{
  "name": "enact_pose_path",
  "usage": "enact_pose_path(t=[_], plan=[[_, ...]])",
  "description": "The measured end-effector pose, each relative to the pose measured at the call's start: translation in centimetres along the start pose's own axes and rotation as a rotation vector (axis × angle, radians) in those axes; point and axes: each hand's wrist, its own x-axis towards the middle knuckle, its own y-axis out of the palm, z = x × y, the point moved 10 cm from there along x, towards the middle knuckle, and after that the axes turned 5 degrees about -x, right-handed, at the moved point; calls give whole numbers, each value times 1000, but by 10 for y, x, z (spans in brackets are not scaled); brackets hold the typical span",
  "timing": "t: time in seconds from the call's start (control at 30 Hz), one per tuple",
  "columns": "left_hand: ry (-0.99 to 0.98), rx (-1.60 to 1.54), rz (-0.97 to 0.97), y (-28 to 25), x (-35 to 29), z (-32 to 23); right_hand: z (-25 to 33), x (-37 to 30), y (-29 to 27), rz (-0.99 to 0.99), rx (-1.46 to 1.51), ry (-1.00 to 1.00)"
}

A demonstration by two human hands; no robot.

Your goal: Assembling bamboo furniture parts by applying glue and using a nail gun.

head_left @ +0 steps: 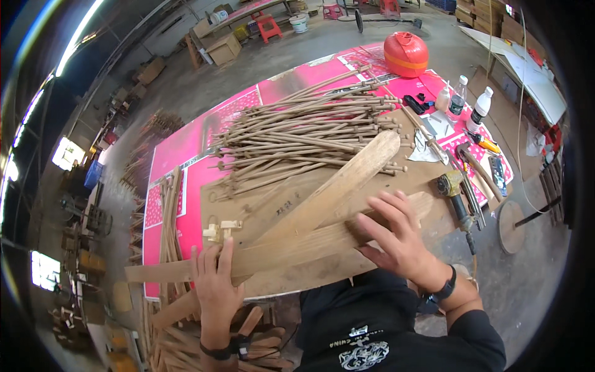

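Observation:
Two long, flat wooden slats with rounded ends lie crossed in front of me. The nearer slat point(297, 249) runs left to right, while the other slat point(356, 170) slants away underneath it. My left hand point(215, 282) grips the nearer slat by its left part, fingers laid over the top. Over the right part of that slat is my right hand point(396, 239), its fingers spread and its thumb beside the wood. A rounded wooden end point(423, 204) shows beyond the right fingers. Small cream blocks point(222, 230) sit on the brown board point(273, 211) just past my left fingertips.
A heap of thin wooden rods point(304, 130) covers the far part of the pink table point(180, 149). To the right lie a power drill point(455, 192), a hammer point(480, 167), bottles point(457, 98) and a red round container point(406, 54). More slats point(248, 347) are stacked below the near edge.

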Motion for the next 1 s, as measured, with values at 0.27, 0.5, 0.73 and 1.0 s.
enact_pose_path(t=[0.27, 0.5, 0.73, 1.0], plan=[[-187, -453, 478, 22, 40, 60, -41, -141, 26, -257, -277, 114], [-325, -929, 1151, 70, 56, 62, -139, -172, 115, -106, 189, 816], [-428, -1152, 1244, 115, 62, 58, -159, -162, 121, -129, 75, 794], [9, -723, 1300, 170, 85, 1, -73, -145, 144, 129, 328, 388]])
